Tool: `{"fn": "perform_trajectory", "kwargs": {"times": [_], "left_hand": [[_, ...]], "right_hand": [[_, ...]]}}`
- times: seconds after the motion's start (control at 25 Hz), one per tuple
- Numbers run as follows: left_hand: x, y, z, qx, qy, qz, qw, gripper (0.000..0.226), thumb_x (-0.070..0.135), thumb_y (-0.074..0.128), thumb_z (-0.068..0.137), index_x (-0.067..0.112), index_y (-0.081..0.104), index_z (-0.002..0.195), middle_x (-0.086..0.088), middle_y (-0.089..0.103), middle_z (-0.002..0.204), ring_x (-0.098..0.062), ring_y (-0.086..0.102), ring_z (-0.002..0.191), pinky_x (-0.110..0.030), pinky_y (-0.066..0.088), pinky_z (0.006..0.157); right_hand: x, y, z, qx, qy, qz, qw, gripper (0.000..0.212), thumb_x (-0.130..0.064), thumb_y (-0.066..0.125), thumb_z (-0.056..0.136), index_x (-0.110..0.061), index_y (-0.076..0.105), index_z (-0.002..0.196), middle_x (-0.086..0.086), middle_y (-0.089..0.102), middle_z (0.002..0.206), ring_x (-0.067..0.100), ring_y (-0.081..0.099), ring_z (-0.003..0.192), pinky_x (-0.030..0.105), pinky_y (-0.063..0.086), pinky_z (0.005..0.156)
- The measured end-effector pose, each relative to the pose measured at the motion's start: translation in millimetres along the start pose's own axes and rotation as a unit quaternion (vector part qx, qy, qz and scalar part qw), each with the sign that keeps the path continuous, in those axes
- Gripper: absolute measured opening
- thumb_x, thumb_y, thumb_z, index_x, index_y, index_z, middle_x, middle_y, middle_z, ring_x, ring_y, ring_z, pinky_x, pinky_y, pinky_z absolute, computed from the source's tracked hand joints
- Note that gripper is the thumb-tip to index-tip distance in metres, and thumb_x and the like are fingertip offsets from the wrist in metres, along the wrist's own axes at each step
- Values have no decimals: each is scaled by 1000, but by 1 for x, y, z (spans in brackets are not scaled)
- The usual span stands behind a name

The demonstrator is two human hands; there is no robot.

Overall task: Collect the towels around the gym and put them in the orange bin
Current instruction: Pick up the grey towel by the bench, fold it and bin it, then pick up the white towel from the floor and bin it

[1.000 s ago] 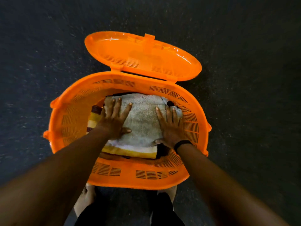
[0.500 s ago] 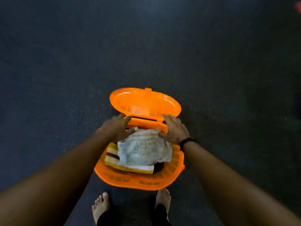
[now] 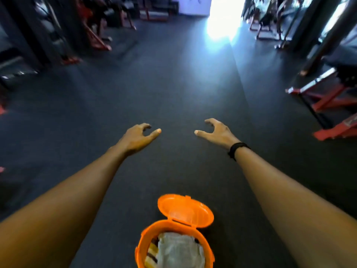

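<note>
Now logged: both hands lifted clear of the orange bin (image 3: 174, 246), which sits on the floor at 6 o'clock, lid (image 3: 185, 210) open. Left hand (image 3: 138, 138) and right hand (image 3: 217, 132): released, fingers loosely curled, holding nothing. Grey towel (image 3: 179, 250) over striped towel (image 3: 152, 254), inside bin. View raised toward gym machines at 10 and 2 o'clock; next collection likely begins.

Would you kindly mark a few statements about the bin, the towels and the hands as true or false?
1. The orange bin's lid is shut. False: it stands open.
2. A pale towel lies in the bin. True.
3. The right hand grips a towel. False: it holds nothing.
4. The left hand holds nothing. True.
5. A striped towel lies on the floor. False: it is in the bin.
</note>
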State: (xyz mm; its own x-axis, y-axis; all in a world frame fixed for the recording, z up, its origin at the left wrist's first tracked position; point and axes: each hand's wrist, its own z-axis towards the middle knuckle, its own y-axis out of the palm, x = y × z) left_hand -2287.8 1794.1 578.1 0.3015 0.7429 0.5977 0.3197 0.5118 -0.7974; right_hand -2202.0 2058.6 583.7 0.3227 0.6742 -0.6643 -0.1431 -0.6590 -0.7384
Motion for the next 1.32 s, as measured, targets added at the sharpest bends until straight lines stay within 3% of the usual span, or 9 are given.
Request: {"fn": "perform_trajectory", "kwargs": {"times": [0.28, 0.52, 0.88, 1.08, 1.16, 1.32], "left_hand": [[72, -203, -95, 177, 3, -32, 984, 70, 59, 63, 80, 18, 50, 136, -2, 51, 140, -19, 49, 127, -34, 39, 103], [61, -311, -204, 292, -30, -8, 956, 72, 57, 67, 77, 17, 51, 135, -5, 54, 136, -21, 52, 123, -35, 41, 104], [-21, -403, -448, 409, -144, 38, 900, 73, 55, 67, 78, 14, 50, 136, -9, 55, 134, -23, 54, 119, -34, 42, 100], [-61, -404, -598, 441, -234, 44, 865, 61, 54, 70, 77, 14, 59, 122, -4, 63, 111, -20, 58, 106, -31, 45, 91], [-73, -402, -655, 458, -263, 41, 848, 69, 60, 70, 74, 12, 59, 122, -6, 63, 115, -22, 59, 111, -30, 44, 93], [-97, -398, -750, 476, -332, 51, 812, 64, 50, 69, 80, 13, 55, 130, -5, 60, 121, -22, 56, 117, -25, 40, 93]], "right_hand": [[-190, -119, -35, -13, -164, 4, 986, 73, -54, 69, 79, -18, 44, 137, 7, 43, 144, 22, 42, 132, 37, 37, 105], [-311, -123, -90, -42, -286, -14, 957, 77, -49, 66, 84, -12, 34, 144, 9, 35, 150, 26, 38, 135, 37, 33, 107], [-462, -23, -226, -127, -411, -26, 902, 81, -50, 68, 82, -11, 34, 144, 10, 38, 148, 25, 40, 133, 35, 36, 105], [-521, 70, -333, -200, -469, -19, 860, 79, -48, 69, 81, -11, 36, 143, 9, 43, 144, 24, 47, 128, 31, 39, 98], [-543, 108, -378, -230, -491, -22, 840, 81, -49, 69, 80, -12, 35, 144, 9, 41, 146, 24, 45, 130, 32, 39, 101], [-579, 163, -453, -272, -533, -23, 801, 77, -46, 69, 82, -11, 36, 142, 10, 39, 148, 25, 39, 135, 34, 34, 108]]}}
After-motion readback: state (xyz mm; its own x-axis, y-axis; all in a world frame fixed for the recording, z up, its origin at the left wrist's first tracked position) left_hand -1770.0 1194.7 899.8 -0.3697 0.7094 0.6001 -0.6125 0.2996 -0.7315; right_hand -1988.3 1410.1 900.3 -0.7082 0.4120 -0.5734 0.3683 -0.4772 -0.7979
